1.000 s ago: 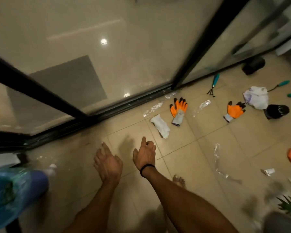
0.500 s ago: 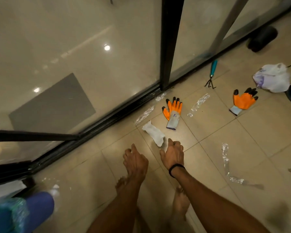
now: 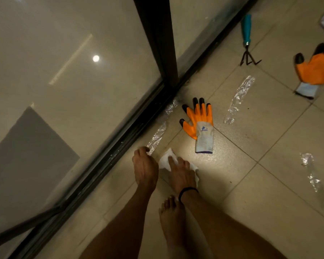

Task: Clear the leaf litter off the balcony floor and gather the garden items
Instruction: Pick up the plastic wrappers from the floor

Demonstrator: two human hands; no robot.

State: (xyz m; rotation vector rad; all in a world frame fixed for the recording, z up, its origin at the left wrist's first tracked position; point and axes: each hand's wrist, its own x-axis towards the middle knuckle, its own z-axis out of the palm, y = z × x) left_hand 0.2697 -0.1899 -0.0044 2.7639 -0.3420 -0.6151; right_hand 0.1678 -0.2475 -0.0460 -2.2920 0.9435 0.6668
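My right hand (image 3: 181, 173) lies flat on a crumpled white cloth (image 3: 164, 162) on the tiled balcony floor, with the fingers stretched over it. To its left, my left hand (image 3: 145, 165) has its fingers curled down at the near end of a clear plastic strip (image 3: 158, 132) that runs along the door track. Its fingertips are hidden, so a grip cannot be confirmed. An orange and grey garden glove (image 3: 199, 121) lies palm-down just beyond the cloth. A second orange glove (image 3: 315, 71) lies at the right edge. A teal-handled hand rake (image 3: 246, 37) lies further back.
The black sliding door track (image 3: 120, 144) and glass panels run diagonally on the left. More clear plastic strips (image 3: 238, 99) lie on the tiles, one of them at the right (image 3: 310, 172). My bare foot (image 3: 171, 219) stands just behind my right wrist.
Both hands have moved forward and down. The right hand went from short of the white cloth to on top of it, and the left hand reached the plastic strip's end. The view has moved closer.
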